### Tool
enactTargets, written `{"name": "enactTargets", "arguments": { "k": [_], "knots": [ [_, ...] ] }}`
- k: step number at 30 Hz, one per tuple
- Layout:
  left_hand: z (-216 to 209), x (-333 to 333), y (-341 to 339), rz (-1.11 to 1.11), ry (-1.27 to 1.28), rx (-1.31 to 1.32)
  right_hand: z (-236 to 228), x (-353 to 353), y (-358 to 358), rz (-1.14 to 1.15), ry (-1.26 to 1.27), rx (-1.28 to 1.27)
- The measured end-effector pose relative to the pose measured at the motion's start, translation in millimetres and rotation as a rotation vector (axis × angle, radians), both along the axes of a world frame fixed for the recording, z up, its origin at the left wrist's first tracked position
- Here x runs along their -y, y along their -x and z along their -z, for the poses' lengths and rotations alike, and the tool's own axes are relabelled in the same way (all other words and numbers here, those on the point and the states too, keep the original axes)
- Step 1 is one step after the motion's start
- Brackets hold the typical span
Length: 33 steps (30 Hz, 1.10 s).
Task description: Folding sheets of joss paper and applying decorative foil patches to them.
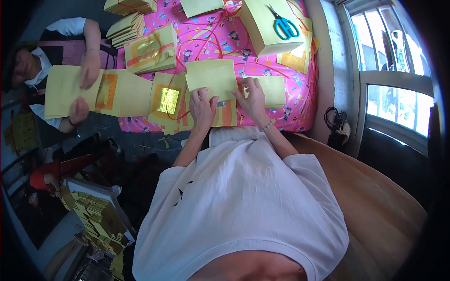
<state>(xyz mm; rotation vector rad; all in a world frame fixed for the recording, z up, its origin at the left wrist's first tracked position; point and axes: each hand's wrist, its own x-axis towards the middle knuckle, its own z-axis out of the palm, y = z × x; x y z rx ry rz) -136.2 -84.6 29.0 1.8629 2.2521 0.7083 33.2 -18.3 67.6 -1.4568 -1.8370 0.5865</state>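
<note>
A pale yellow paper sheet point(211, 75) is in front of me, over other joss paper sheets with orange and foil patches. My left hand point(202, 108) holds its lower left part, fingers lying across the paper and thumb near the lower edge. By the sheet's right edge is my right hand point(253, 97), its fingers bent and parted from the thumb, apparently gripping nothing. Just beyond that hand lies a small yellow paper stack point(272, 91), partly under the fingers. Left of my left hand, a sheet with a shiny gold foil square point(168, 99) lies among overlapping papers.
A pink patterned cloth point(300, 100) covers the table. Teal-handled scissors point(284, 29) rest on a tall yellow paper block point(267, 40). A red-ribbon-tied bundle point(151, 48) lies at left. A co-worker's hands point(89, 75) handle yellow sheets there. A barred window point(391, 70) is at right.
</note>
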Motion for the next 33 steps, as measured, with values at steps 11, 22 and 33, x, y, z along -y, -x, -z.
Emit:
{"name": "enactTargets", "arguments": {
  "k": [11, 22, 33],
  "knots": [
    [-2.4, 2.5, 2.1, 0.009, -0.029, 0.074, 19.0, -3.0, 21.8, -0.407, 0.193, 0.227],
    [-12.3, 10.7, 48.8, 0.048, 0.047, 0.427, 20.2, -7.8, 22.9, -0.430, 0.315, 0.259],
    [19.3, 15.1, 81.2, 0.189, 0.102, 0.699, 22.4, -2.4, 27.2, -0.411, 0.250, 0.280]
  ]
}}
